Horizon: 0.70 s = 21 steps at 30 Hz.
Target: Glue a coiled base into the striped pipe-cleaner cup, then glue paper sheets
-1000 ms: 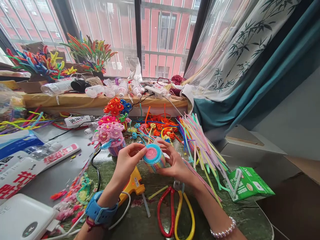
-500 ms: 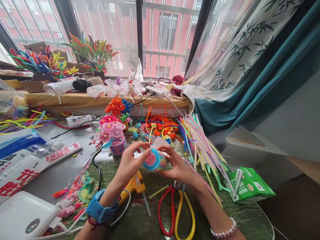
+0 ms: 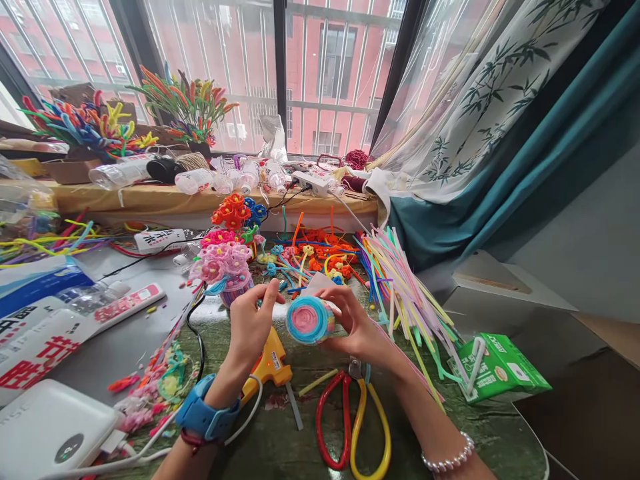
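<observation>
Bright daylight from window (image 3: 333, 73); glare on tabletop (image 3: 213, 308); lower right corner dark; edges stretched.

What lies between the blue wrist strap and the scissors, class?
In the head view, a yellow glue gun, its glue stick and a white cable lie there.

Table (image 3: 475, 447), top mottled dark green, glossy with glare; near right corner rounded, pale-edged. Beyond far edge: sill (image 3: 150, 198), tan-covered; above it, window (image 3: 230, 60) in dark uprights (image 3: 280, 73), pale metal bars (image 3: 340, 13) outside, pink building (image 3: 367, 50) opposite. Past far right corner: teal curtain (image 3: 525, 170), swept diagonally, with white panel (image 3: 493, 127) printed in dark bamboo leaves; sheer drape (image 3: 433, 73) alongside, before the glass. Off right edge: boxes (image 3: 505, 307), grey and brown; plain grey wall (image 3: 580, 233) behind. Lighting: daylight from window side.
</observation>
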Each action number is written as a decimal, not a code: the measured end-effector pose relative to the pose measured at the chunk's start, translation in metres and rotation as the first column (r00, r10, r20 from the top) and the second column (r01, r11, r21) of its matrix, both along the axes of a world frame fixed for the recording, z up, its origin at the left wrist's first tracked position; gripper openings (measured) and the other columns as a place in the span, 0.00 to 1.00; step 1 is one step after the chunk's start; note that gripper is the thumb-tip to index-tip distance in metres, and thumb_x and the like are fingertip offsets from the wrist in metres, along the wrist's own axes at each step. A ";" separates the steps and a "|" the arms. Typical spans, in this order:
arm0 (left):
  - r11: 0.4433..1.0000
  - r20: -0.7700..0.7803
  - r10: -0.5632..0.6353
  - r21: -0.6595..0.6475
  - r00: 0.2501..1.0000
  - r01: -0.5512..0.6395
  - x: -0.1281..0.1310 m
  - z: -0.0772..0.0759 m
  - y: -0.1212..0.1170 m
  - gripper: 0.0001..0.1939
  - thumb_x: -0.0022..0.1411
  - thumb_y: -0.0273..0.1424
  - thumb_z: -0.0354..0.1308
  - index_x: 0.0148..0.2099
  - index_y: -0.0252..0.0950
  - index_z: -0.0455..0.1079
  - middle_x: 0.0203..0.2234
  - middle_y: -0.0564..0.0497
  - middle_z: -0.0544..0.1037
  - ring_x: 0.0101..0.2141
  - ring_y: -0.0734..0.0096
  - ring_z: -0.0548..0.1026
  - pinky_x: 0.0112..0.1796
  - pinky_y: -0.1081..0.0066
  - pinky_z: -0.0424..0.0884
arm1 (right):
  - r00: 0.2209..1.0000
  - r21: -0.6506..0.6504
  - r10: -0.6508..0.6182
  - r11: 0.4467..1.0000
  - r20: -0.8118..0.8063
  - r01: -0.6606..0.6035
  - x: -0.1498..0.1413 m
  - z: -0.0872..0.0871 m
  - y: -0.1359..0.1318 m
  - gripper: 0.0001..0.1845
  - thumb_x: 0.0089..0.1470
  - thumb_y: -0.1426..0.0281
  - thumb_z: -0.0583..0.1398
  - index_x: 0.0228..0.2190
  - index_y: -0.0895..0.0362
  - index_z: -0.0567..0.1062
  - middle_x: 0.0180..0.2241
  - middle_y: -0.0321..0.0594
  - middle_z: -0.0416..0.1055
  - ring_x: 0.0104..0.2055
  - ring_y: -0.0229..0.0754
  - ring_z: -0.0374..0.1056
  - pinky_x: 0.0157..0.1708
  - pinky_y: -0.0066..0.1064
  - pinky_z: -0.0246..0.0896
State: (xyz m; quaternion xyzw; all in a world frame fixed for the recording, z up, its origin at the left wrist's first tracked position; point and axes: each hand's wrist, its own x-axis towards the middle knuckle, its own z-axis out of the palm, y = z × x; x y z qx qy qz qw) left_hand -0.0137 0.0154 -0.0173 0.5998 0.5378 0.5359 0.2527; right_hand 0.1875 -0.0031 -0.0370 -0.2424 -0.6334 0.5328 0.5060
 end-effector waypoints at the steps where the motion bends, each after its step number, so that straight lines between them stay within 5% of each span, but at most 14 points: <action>1: 1.000 -0.034 -0.010 0.017 0.999 0.011 0.000 0.001 0.000 0.26 0.64 0.49 0.54 0.24 0.36 0.74 0.21 0.51 0.76 0.25 0.71 0.69 0.26 0.73 0.64 | 0.999 -0.009 -0.010 1.000 -0.030 0.010 0.001 0.000 0.001 0.32 0.41 0.74 0.72 0.46 0.44 0.68 0.51 0.35 0.68 0.58 0.46 0.64 0.57 0.39 0.59; 6: 0.942 -0.029 -0.334 0.015 0.942 0.335 0.009 0.008 -0.006 0.21 0.67 0.47 0.52 0.45 0.36 0.77 0.34 0.48 0.81 0.26 0.71 0.73 0.25 0.74 0.69 | 0.989 -0.023 -0.064 0.998 -0.133 0.061 0.003 -0.003 0.006 0.35 0.41 0.74 0.73 0.46 0.41 0.66 0.53 0.36 0.67 0.59 0.47 0.63 0.50 0.36 0.64; 10: 0.940 -0.176 -0.284 0.145 0.943 0.310 0.015 0.009 -0.013 0.16 0.65 0.39 0.57 0.52 0.39 0.75 0.43 0.46 0.79 0.30 0.73 0.75 0.28 0.75 0.72 | 0.987 -0.026 -0.105 0.994 -0.125 0.103 0.003 -0.004 0.007 0.35 0.39 0.74 0.74 0.46 0.41 0.67 0.53 0.36 0.67 0.60 0.48 0.63 0.49 0.37 0.65; 21: 0.931 -0.352 -0.191 0.232 0.917 0.283 0.016 0.005 -0.016 0.17 0.69 0.37 0.54 0.56 0.41 0.73 0.42 0.48 0.78 0.26 0.76 0.72 0.27 0.76 0.71 | 0.994 -0.008 -0.102 0.995 -0.048 0.102 0.003 0.000 0.005 0.31 0.42 0.75 0.71 0.48 0.44 0.71 0.53 0.37 0.68 0.57 0.48 0.64 0.47 0.36 0.66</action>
